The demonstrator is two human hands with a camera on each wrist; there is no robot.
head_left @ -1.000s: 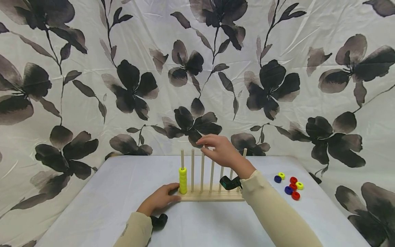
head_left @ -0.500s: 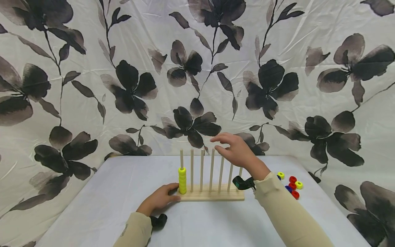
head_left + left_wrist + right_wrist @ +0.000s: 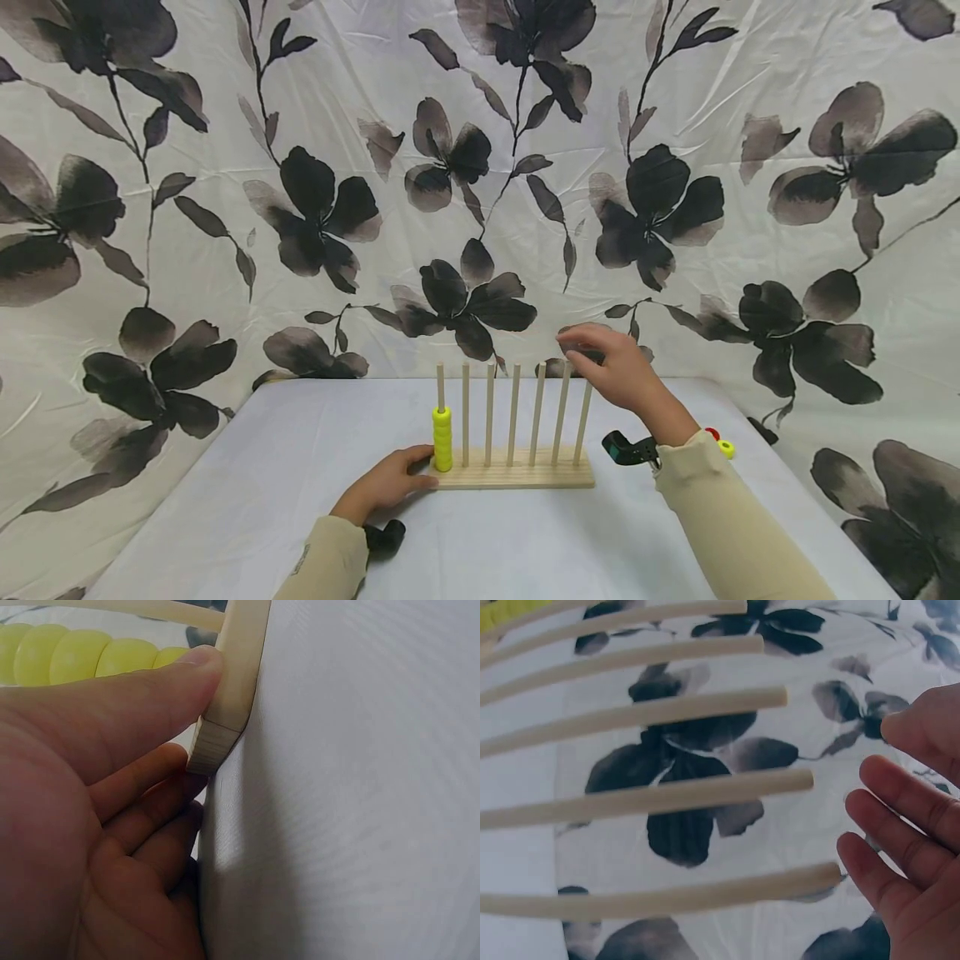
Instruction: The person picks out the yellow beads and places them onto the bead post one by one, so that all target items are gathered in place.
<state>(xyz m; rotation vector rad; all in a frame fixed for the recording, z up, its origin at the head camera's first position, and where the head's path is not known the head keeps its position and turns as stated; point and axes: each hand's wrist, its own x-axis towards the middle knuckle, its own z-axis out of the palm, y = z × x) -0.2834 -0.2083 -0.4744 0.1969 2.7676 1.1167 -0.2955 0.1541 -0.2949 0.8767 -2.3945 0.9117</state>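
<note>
A wooden peg rack (image 3: 517,477) stands on the white table, with several upright pegs along its base. Yellow beads (image 3: 442,440) are stacked on its leftmost peg, and the other pegs are bare. My left hand (image 3: 386,485) grips the left end of the base. In the left wrist view the thumb (image 3: 161,705) lies against the wood while the other fingers curl behind its corner. Raised near the tops of the rightmost pegs, my right hand (image 3: 618,371) holds nothing. Its loosely bent fingers (image 3: 889,870) show beside the peg tips in the right wrist view.
Right of the rack, a yellow bead (image 3: 726,449) and a red bead (image 3: 712,433) show past the right sleeve (image 3: 720,508), which covers others. A floral cloth (image 3: 480,167) hangs behind the table (image 3: 315,433).
My right hand has moved rightward across the peg tops, from the middle pegs to the right end. Its sleeve now covers most of the loose beads. My left hand stays on the base.
</note>
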